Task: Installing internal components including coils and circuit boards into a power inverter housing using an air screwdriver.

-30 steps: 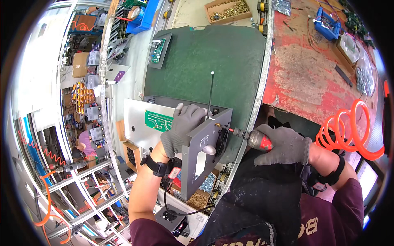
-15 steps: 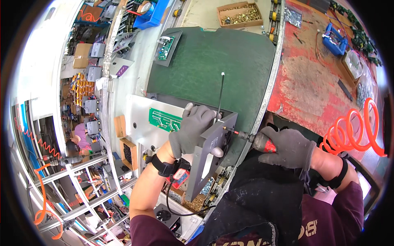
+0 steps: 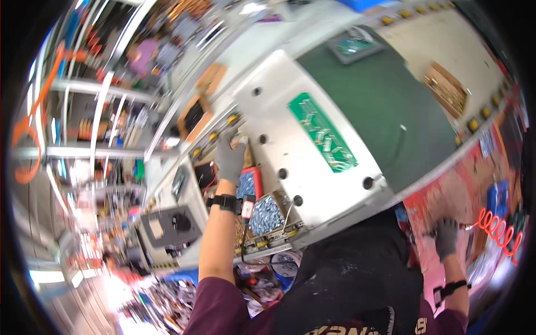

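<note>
My left hand (image 3: 230,159), in a grey glove, is over the parts boxes beside a silver metal panel (image 3: 273,114). Motion blurs its fingers, so whether it pinches anything is unclear. A green circuit board (image 3: 324,134) lies on the panel, among several dark round spots. Far to the right, my gloved right hand (image 3: 446,237) is low over the red-topped bench, closed around what looks like the power screwdriver, mostly hidden by the hand. A red coiled hose (image 3: 499,234) runs beside it.
A green mat (image 3: 385,106) carries a grey plate with a circuit board (image 3: 354,46). Small boxes hold screws (image 3: 267,215) and dark parts (image 3: 194,114). Brass fittings fill a carton (image 3: 446,89). A dark grey panel (image 3: 170,226) lies left; the red bench (image 3: 441,195) stands right.
My left hand has left the grey metal casing for the parts boxes. My right hand has drawn the screwdriver away to the right. The whole view has turned, and the silver panel shows more fully.
</note>
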`<state>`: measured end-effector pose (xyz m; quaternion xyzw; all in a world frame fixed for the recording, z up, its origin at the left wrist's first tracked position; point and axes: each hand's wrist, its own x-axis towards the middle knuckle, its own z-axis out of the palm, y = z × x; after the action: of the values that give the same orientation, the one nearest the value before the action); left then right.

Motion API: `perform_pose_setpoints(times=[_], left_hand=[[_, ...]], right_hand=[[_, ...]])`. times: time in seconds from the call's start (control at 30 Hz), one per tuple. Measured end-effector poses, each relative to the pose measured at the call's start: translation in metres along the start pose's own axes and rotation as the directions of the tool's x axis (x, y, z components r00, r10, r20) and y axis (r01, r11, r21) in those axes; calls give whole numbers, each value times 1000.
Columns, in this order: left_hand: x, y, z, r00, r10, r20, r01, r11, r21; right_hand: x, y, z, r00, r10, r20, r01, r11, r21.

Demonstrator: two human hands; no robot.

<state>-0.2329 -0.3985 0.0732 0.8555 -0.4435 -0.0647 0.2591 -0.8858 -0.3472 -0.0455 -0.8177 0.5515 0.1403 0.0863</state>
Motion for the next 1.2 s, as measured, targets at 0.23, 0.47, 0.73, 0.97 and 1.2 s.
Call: perform_pose_setpoints(times=[0.23,0.47,0.73,0.97,1.2], left_hand=[[-81,-169,30,847,-500,180,399,822,406],[-79,-175,62,721,-632,284,361,692,624],[-70,-214,59,748,-605,274,495,783,377],[-90,-229,33,682,-675,281,685,454,-570],[-107,-92,-14,791,-433,433,345,-269,-899]], right_hand=[[-19,62,39,972,-219,-84,207,968,-139],[15,51,89,411,884,224,-884,327,333],[44,61,17,863,497,93,-386,528,756],[119,-1,-210,822,395,-411,339,241,910],[204,-188,-375,771,-176,-612,528,-361,769]])
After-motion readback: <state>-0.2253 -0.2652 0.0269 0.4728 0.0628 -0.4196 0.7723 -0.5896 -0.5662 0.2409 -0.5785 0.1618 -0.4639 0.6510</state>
